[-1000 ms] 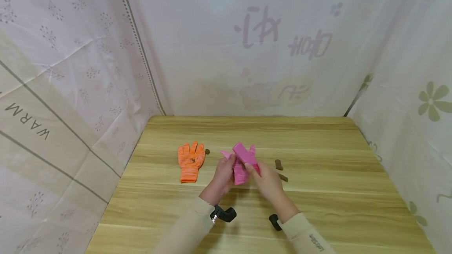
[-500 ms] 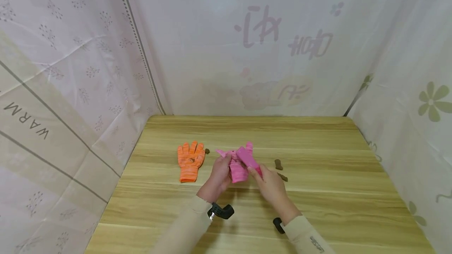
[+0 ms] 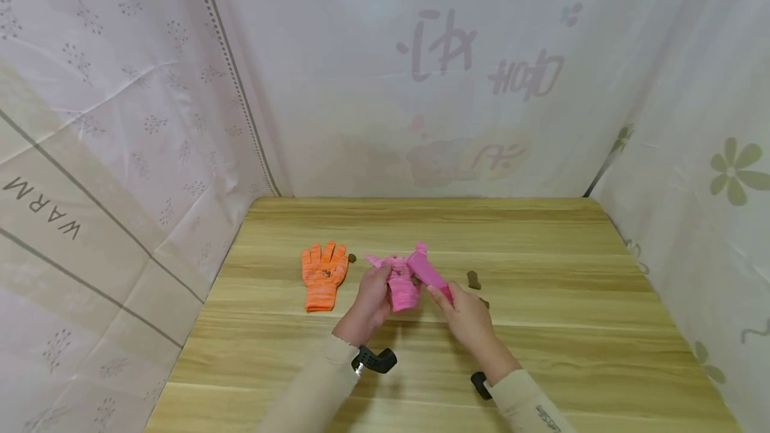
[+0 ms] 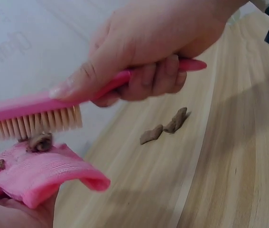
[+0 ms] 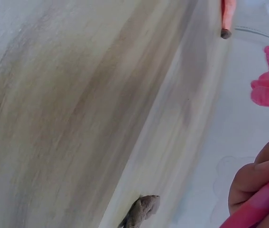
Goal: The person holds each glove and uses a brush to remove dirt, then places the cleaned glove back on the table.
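A pink knit glove (image 3: 404, 291) is held above the table in my left hand (image 3: 371, 296), the thumb lying over its side. My right hand (image 3: 471, 318) grips a pink scrub brush (image 3: 430, 274) by its handle. In the left wrist view the pale bristles (image 4: 39, 124) point down and meet a brown clump (image 4: 40, 142) on the glove. A smaller brown bit (image 4: 0, 165) sticks to the glove nearer the left hand. The right wrist view catches only part of the brush handle (image 5: 257, 204) and the glove's fingers (image 5: 265, 92).
An orange glove (image 3: 321, 279) with a brown mark lies flat on the wooden table (image 3: 541, 366), left of the hands. Beside it sits a small brown lump (image 3: 351, 258). Brown pieces (image 3: 474, 279) lie to the right. Printed curtains (image 3: 337, 85) enclose the back and sides.
The brush and right hand have shifted a little right and toward me across the glove. My left hand and the pink glove have moved slightly left.
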### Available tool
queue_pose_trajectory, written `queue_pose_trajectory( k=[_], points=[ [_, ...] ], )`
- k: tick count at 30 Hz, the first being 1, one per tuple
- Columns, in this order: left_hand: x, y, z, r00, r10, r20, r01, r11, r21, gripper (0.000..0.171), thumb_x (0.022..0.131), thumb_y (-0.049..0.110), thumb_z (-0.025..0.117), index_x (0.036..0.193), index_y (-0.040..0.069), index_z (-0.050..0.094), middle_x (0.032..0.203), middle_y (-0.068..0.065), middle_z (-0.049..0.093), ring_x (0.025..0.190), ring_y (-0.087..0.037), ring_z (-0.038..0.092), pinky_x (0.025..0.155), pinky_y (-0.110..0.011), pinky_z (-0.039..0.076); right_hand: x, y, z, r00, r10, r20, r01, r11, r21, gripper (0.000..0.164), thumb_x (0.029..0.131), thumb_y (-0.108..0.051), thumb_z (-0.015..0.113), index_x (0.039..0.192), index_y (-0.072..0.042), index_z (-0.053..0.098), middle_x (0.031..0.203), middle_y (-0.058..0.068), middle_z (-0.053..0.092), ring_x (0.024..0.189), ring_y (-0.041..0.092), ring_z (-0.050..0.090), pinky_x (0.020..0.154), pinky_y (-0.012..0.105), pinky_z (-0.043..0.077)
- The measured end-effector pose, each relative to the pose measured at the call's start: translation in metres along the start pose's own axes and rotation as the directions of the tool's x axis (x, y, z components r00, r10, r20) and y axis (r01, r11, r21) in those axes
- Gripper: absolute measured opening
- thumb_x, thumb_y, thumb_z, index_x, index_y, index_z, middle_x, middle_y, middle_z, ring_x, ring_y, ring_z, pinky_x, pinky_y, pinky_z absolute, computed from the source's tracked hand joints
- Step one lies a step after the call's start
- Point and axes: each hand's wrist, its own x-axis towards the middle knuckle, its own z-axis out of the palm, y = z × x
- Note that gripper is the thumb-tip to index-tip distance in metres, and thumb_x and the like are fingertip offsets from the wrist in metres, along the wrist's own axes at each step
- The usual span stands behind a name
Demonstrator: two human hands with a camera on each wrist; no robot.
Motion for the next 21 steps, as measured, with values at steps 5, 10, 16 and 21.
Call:
queue_pose_trajectory(
  k=[5,10,16,21],
  points=[
    [0.0,0.0,-0.003,1.0,0.001,-0.01,-0.001,1.0,-0.027,0.037,0.111,0.022,0.036,0.139,0.0,0.045,0.101,0.001,0.062,0.09,-0.009,0.062,0.077,-0.023,0.055,0.001,-0.008,-0.005,0.996,0.084,-0.016,-0.082,0.991,0.101,0.058,0.1,-0.066,0.042,0.092,-0.011,0.056,0.068,0.001,0.043,0.057,0.015,0.039,0.05,0.027,0.034],
    [-0.002,0.001,0.002,1.0,-0.006,0.015,0.007,0.999,-0.032,0.03,0.111,0.022,0.037,0.128,0.001,0.051,0.098,0.001,0.063,0.088,-0.009,0.063,0.077,-0.024,0.056,0.002,-0.021,-0.005,0.999,0.031,-0.037,-0.029,0.997,0.072,0.055,0.101,-0.064,0.044,0.089,-0.011,0.057,0.067,0.002,0.045,0.057,0.015,0.04,0.051,0.028,0.035],
    [-0.005,0.0,0.01,0.999,-0.009,0.05,0.01,0.999,-0.03,0.034,0.112,0.025,0.036,0.129,0.0,0.051,0.102,0.002,0.068,0.095,-0.007,0.067,0.085,-0.024,0.057,0.003,-0.029,0.001,1.0,-0.027,-0.015,0.027,1.0,0.005,0.058,0.101,-0.065,0.042,0.109,-0.013,0.065,0.068,0.003,0.049,0.061,0.016,0.046,0.054,0.03,0.037],
    [-0.006,0.002,0.006,1.0,0.011,0.023,-0.01,1.0,-0.027,0.04,0.112,0.024,0.033,0.141,-0.002,0.043,0.108,0.001,0.065,0.097,-0.007,0.066,0.084,-0.024,0.057,0.002,-0.021,0.006,1.0,0.013,-0.021,-0.014,0.999,-0.037,0.059,0.099,-0.07,0.038,0.088,-0.014,0.056,0.066,0.001,0.043,0.058,0.016,0.041,0.052,0.029,0.033]
  ],
)
